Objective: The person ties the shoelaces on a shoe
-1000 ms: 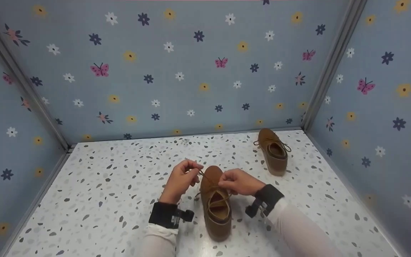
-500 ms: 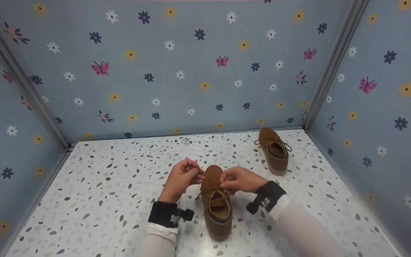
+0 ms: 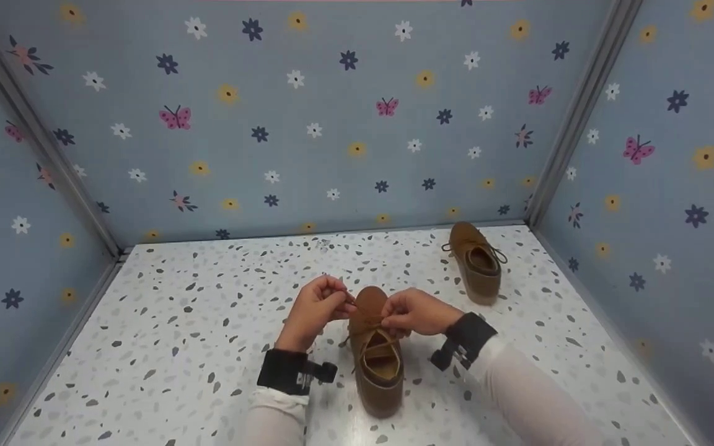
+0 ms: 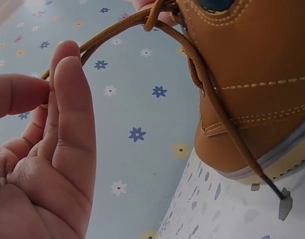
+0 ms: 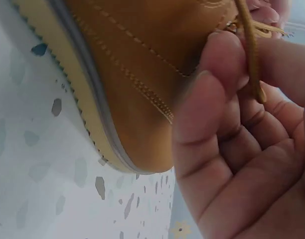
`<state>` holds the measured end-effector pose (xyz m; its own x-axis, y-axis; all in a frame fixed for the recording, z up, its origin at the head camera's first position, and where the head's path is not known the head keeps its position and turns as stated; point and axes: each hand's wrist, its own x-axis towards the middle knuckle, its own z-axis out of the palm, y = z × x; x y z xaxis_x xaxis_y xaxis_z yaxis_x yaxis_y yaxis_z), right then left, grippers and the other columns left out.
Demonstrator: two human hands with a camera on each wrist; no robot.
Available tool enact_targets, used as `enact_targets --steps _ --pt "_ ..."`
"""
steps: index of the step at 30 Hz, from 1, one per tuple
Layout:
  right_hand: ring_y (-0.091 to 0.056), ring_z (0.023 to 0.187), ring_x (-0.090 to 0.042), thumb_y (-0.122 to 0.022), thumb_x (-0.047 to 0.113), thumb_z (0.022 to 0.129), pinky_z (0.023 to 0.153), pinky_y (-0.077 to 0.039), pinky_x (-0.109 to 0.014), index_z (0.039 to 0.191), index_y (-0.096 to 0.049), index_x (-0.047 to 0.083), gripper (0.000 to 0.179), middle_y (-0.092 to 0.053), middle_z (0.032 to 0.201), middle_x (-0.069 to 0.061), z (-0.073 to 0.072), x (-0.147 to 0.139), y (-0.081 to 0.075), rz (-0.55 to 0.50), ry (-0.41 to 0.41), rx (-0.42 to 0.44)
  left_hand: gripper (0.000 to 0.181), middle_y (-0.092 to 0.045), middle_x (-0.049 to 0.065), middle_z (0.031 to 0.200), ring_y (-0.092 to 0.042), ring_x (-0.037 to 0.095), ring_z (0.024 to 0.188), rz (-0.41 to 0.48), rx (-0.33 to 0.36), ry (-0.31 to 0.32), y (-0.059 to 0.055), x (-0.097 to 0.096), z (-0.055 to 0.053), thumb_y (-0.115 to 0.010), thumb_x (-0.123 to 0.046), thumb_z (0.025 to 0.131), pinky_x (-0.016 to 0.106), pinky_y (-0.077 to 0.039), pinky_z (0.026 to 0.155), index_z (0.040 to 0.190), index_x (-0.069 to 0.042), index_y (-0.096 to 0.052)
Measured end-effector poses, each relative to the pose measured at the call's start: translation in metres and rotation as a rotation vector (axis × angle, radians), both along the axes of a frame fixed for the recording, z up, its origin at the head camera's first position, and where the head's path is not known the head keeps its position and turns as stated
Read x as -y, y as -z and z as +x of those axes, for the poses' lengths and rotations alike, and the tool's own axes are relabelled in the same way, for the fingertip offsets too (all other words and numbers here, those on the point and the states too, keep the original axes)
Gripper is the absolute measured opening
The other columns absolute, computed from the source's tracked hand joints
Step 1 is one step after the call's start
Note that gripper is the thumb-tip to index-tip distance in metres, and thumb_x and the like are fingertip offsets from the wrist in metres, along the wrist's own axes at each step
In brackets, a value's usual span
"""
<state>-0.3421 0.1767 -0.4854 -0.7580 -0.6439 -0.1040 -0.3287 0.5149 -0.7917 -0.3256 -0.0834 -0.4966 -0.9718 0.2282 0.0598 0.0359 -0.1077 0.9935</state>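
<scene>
A brown leather shoe (image 3: 379, 399) with pale stitching stands on the floor, toe pointing away, between my two hands. My left hand (image 3: 310, 313), beside the toe's left side, pinches a doubled brown shoelace (image 4: 112, 32) between thumb and fingers; the lace runs taut back to the knot on the shoe. A loose end of it with a dark tip (image 4: 274, 188) hangs down the shoe's side to the floor. My right hand (image 3: 422, 311), at the lacing on the right, pinches another length of shoelace (image 5: 252, 55) between thumb and forefinger, its bent end sticking out past the fingers.
A matching brown shoe (image 3: 480, 282), its lace in a bow, stands farther back on the right near the wall. The speckled white floor (image 3: 177, 347) is bounded by blue flowered panels (image 3: 307, 124) at the back and both sides, joined by grey metal posts.
The left fingertips have come slightly closer to the shoe's toe, and the right hand has shifted a little at the lacing. Both keep their pinch on the lace. The shoes have stayed put.
</scene>
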Motion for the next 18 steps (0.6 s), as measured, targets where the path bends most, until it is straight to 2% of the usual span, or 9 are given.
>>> enact_targets --steps 5,11,14,18 --pt "-0.062 0.061 -0.006 -0.067 0.018 0.102 0.059 -0.054 -0.024 0.093 -0.072 0.011 0.013 -0.071 0.075 0.001 0.006 0.006 0.000 0.058 0.025 -0.134 0.013 -0.073 0.005 0.086 -0.074 0.016 0.076 -0.022 -0.004 0.024 -0.005 0.003 0.002 -0.061 -0.004 0.099 0.030 -0.063 0.071 0.108 0.005 -0.058" --pt "-0.056 0.060 -0.003 -0.069 0.020 0.100 0.057 -0.051 -0.024 0.087 -0.067 0.011 0.015 -0.067 0.073 0.004 0.012 0.014 0.001 0.139 0.068 -0.341 0.010 -0.071 0.003 0.084 -0.072 0.014 0.071 -0.073 -0.051 0.097 -0.008 0.010 0.004 -0.060 -0.003 0.098 0.028 -0.062 0.068 0.105 0.004 -0.060" --pt "-0.052 0.059 -0.003 -0.069 0.021 0.099 0.056 -0.047 -0.023 0.083 -0.065 0.012 0.019 -0.062 0.070 0.007 0.014 0.017 0.001 0.170 0.089 -0.395 0.008 -0.071 0.003 0.083 -0.072 0.013 0.070 -0.112 -0.080 0.125 -0.007 0.015 0.004 -0.059 -0.003 0.098 0.028 -0.061 0.067 0.103 0.004 -0.060" --pt "-0.048 0.057 -0.003 -0.068 0.024 0.099 0.055 -0.043 -0.023 0.077 -0.062 0.013 0.025 -0.054 0.066 0.010 0.014 0.021 0.002 0.194 0.113 -0.415 0.009 -0.070 0.003 0.085 -0.071 0.013 0.070 -0.169 -0.102 0.165 -0.008 0.020 0.005 -0.058 -0.003 0.098 0.028 -0.061 0.067 0.104 0.004 -0.060"
